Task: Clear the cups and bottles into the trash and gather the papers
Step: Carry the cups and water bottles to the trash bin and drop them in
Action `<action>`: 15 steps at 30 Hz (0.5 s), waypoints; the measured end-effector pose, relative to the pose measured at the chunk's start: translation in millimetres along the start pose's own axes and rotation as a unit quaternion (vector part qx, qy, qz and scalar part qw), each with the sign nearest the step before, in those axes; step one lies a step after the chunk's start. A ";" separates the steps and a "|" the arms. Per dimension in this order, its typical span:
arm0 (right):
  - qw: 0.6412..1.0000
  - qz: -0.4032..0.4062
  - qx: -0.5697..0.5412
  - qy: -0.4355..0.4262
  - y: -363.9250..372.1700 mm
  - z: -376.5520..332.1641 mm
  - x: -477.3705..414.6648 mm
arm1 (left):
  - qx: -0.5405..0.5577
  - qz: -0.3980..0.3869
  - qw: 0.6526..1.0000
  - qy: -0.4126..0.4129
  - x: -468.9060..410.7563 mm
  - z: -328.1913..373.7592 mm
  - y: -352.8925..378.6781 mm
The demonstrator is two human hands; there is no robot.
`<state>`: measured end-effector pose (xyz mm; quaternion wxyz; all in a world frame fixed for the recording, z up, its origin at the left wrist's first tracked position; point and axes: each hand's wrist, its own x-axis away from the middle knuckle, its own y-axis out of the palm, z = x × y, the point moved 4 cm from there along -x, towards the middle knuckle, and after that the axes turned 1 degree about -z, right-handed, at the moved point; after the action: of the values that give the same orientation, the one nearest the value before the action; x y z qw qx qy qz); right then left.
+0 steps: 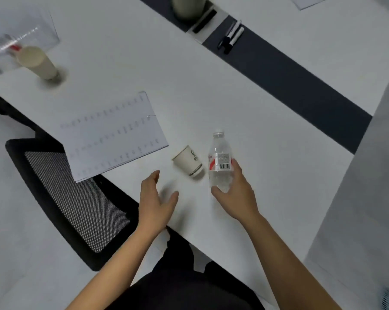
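Note:
A clear plastic water bottle (219,159) with a white cap and a red-and-white label stands upright on the white table (245,121). My right hand (236,193) wraps its lower half, thumb in front and fingers behind. Just left of the bottle a white paper cup (188,160) stands on the table. My left hand (156,202) hovers open over the table's near edge, a short way below and left of the cup, touching nothing. A printed sheet of paper (113,135) lies left of the cup and overhangs the edge.
A beige paper cup (37,62) stands at the far left beside a clear plastic stand (25,34). A dark strip (285,81) crosses the table, with markers (231,36), a black eraser (204,21) and a grey container (189,5). A black mesh chair (72,198) sits below the edge.

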<state>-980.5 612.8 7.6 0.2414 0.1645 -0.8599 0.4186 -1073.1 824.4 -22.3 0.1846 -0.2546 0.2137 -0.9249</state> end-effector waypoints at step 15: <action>0.984 0.086 -0.105 0.115 -13.3 76.6 41.4 | -0.037 -0.066 0.991 -0.113 -126.0 93.1 126.8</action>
<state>-1029.6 540.3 -1.8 0.3181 0.0140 -0.8765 0.3610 -891.3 746.5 -61.2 0.1361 -0.3774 0.2084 -0.8920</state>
